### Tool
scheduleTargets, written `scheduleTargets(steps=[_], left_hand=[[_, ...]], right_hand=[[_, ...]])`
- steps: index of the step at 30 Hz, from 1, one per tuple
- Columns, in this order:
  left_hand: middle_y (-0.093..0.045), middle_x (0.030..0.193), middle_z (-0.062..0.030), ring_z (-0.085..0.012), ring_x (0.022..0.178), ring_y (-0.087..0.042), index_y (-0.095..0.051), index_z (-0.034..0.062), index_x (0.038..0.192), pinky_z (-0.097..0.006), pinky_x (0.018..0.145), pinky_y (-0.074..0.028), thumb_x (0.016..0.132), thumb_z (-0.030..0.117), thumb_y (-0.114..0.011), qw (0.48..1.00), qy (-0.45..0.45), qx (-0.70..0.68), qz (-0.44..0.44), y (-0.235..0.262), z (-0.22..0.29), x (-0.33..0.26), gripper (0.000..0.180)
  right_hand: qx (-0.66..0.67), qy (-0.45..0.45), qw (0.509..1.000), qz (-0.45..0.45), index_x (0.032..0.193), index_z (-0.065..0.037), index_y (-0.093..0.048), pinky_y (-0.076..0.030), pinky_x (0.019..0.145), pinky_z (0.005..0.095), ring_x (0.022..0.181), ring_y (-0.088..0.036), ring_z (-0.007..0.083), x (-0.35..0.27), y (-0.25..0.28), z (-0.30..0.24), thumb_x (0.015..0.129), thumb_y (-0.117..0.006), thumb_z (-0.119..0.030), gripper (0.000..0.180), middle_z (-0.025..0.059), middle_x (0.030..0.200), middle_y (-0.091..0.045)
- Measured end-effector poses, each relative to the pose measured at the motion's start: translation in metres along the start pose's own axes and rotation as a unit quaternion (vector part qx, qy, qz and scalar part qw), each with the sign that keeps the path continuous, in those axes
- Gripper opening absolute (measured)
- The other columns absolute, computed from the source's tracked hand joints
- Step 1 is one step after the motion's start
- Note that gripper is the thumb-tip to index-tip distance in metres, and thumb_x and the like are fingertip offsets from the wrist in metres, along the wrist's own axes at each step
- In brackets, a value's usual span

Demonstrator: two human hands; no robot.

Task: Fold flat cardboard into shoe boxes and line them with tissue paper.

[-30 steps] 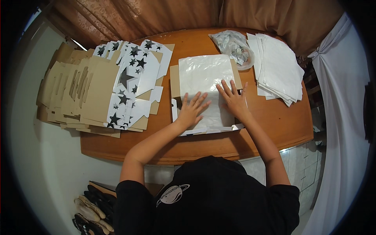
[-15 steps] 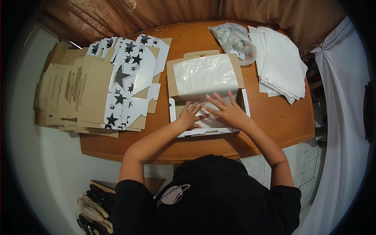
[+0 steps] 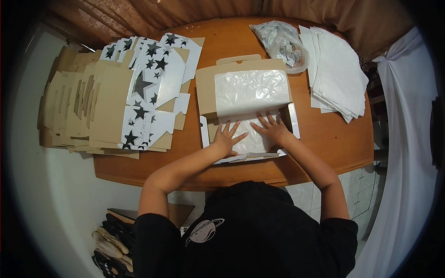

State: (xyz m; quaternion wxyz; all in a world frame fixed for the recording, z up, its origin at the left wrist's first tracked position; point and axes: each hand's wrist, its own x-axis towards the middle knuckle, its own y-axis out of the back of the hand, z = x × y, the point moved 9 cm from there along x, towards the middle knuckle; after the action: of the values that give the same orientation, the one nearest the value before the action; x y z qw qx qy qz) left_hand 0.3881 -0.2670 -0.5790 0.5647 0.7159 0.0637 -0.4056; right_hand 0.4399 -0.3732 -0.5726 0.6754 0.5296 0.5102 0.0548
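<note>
Head view: round wooden table (image 3: 324, 139), brown curtain (image 3: 185, 14) behind, white floor (image 3: 55, 194).

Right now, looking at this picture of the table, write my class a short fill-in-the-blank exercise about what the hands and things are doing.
1. Both hands, the left hand and the right hand, press flat on the ____ sheet inside the open box.
2. The flat cartons on the left carry black ____.
3. The stack of white sheets lies to the person's ____.
4. The table is made of ____.

Missing words: white; stars; right; wood
</note>
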Motion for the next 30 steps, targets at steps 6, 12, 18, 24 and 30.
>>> scheduleTargets(steps=[6, 12, 18, 24, 30], left_hand=[[-0.002, 0.147, -0.0191, -0.0402, 0.133, -0.015, -0.011, 0.0351, 0.142, -0.055, 0.103, -0.019, 0.075, 0.056, -0.056, 1.0, -0.023, 0.006, -0.007, -0.004, 0.001, -0.003, 0.083], [-0.009, 0.148, -0.0131, -0.0359, 0.132, -0.02, -0.008, 0.0323, 0.142, -0.054, 0.101, -0.022, 0.068, 0.059, -0.062, 0.992, -0.027, 0.057, 0.111, 0.01, -0.005, 0.0, 0.096], [-0.023, 0.142, -0.014, -0.0342, 0.125, -0.032, -0.022, 0.0215, 0.14, -0.051, 0.099, -0.03, 0.063, 0.05, -0.069, 0.986, -0.023, 0.019, 0.164, 0.017, -0.007, -0.008, 0.095], [-0.037, 0.134, -0.0151, -0.0333, 0.122, -0.037, -0.036, 0.009, 0.132, -0.045, 0.099, -0.033, 0.075, 0.033, -0.065, 0.939, -0.092, -0.098, 0.317, 0.063, -0.002, -0.029, 0.069], [-0.043, 0.13, -0.0142, -0.032, 0.12, -0.04, -0.047, 0.0068, 0.124, -0.048, 0.1, -0.029, 0.08, 0.027, -0.06, 0.844, 0.034, -0.123, 0.521, 0.114, -0.047, -0.067, 0.051]], right_hand=[[-0.007, 0.015, 1.0, 0.007, 0.141, -0.035, -0.01, -0.01, 0.102, 0.0647, 0.136, -0.004, 0.0367, 0.002, 0.0, -0.003, 0.048, -0.084, -0.029, 0.119, 0.0074, 0.15, 0.001], [0.001, 0.037, 0.999, 0.017, 0.139, -0.041, -0.014, -0.007, 0.102, 0.0648, 0.136, -0.003, 0.0369, 0.003, 0.0, -0.006, 0.053, -0.08, -0.02, 0.111, 0.0054, 0.15, -0.001], [-0.031, 0.018, 0.999, 0.021, 0.139, -0.038, -0.016, -0.006, 0.102, 0.0643, 0.136, -0.007, 0.0363, -0.006, 0.007, -0.004, 0.06, -0.076, -0.022, 0.101, 0.008, 0.149, -0.004], [0.085, 0.094, 0.981, 0.148, 0.139, -0.026, -0.025, -0.01, 0.102, 0.0636, 0.132, -0.024, 0.0309, -0.046, 0.042, -0.008, 0.079, -0.062, -0.031, 0.071, 0.0096, 0.144, -0.024], [0.022, -0.021, 0.926, 0.376, 0.135, -0.017, -0.034, -0.001, 0.098, 0.0691, 0.132, -0.025, 0.0293, -0.078, 0.1, 0.02, 0.084, -0.056, -0.034, 0.059, 0.006, 0.141, -0.031]])
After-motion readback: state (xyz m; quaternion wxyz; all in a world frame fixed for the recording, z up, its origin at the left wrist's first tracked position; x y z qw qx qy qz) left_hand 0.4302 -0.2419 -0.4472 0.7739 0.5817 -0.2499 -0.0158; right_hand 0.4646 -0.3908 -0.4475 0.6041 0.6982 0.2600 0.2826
